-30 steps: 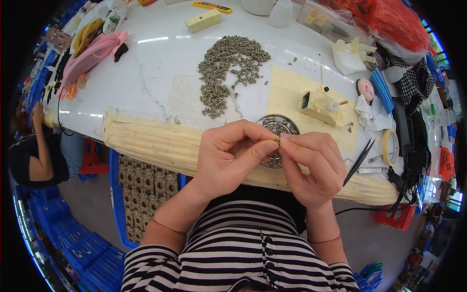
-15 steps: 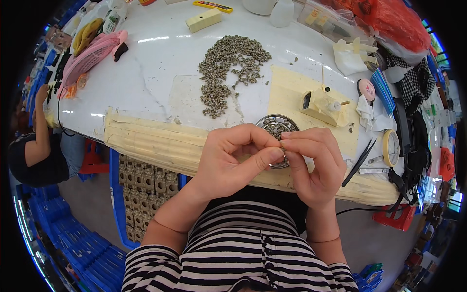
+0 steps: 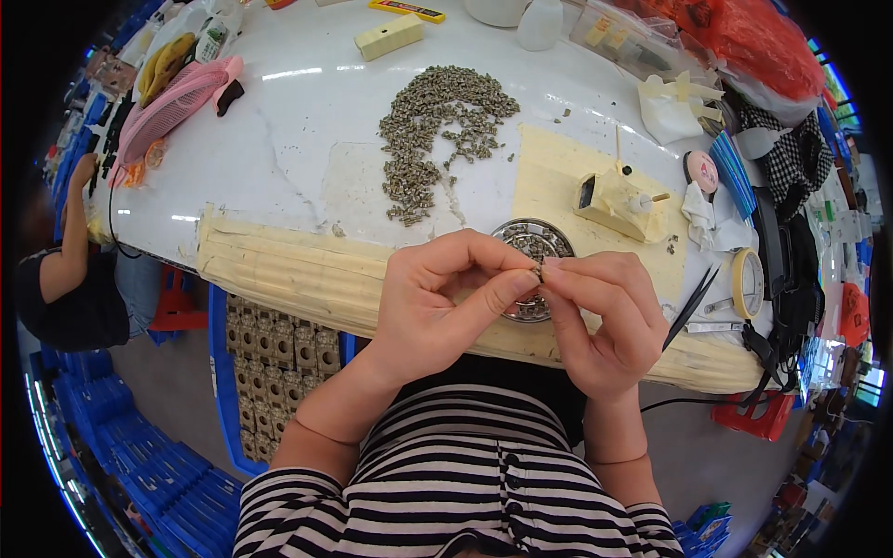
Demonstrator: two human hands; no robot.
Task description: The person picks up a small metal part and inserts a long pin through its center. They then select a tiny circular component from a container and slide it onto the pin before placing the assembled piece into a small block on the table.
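Observation:
Pinched between the fingertips of both hands is a tiny metal part [image 3: 539, 272], mostly covered by the fingers. My left hand [image 3: 451, 293] closes on it from the left with thumb and forefinger. From the right, my right hand [image 3: 605, 312] grips it the same way. Below the hands sits a round metal dish [image 3: 567, 244] holding several small metal parts [image 3: 530, 240]. Beyond it, a large curved heap of similar small metal parts [image 3: 409, 139] lies on the white table [image 3: 298, 121].
Right of the dish are a tape-wrapped box [image 3: 619, 206], black tweezers [image 3: 693, 302] and a masking tape roll [image 3: 747, 284]. A padded strip [image 3: 288, 270] covers the near edge. A blue crate [image 3: 223, 372] of metal blocks stands below. Another person [image 3: 79, 288] sits at left.
My hands have shifted very slightly, the right one a little to the right and down. Both still pinch the tiny part over the dish.

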